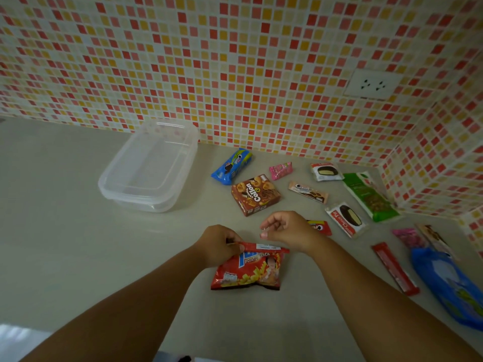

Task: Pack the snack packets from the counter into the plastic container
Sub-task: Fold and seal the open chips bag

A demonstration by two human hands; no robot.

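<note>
Nothing is packed yet, by the look of it: the clear plastic container (149, 165) sits toward the back of the surface (65, 231), just in front of the tiled wall, and through its walls no packet shows inside; whether a lid rests on it is hard to tell. Every snack lies out on the surface, so the whole job remains. The left hand (218, 244) pinches the top left corner of a red potato snack bag (248, 270) near the middle of the surface, thumb and fingers closed on the sealed strip, while the right hand (285, 228) hovers just above the bag's top edge with its fingers loosely curled and holding nothing that can be made out. The bag looks puffed with air, glossy and crinkled, its top seal folded flat; it probably gives easily under pressure. Behind the hands, between them and the wall, lie a blue cookie pack (231, 165), a brown biscuit box (255, 194), a small pink packet (281, 169) and a slim cream wafer bar (308, 192). Toward the right back corner rest two choco pie packets (345, 218), a long green pack (369, 195), and nearer the right edge a red stick (394, 267) and a large blue bag (449, 286).
</note>
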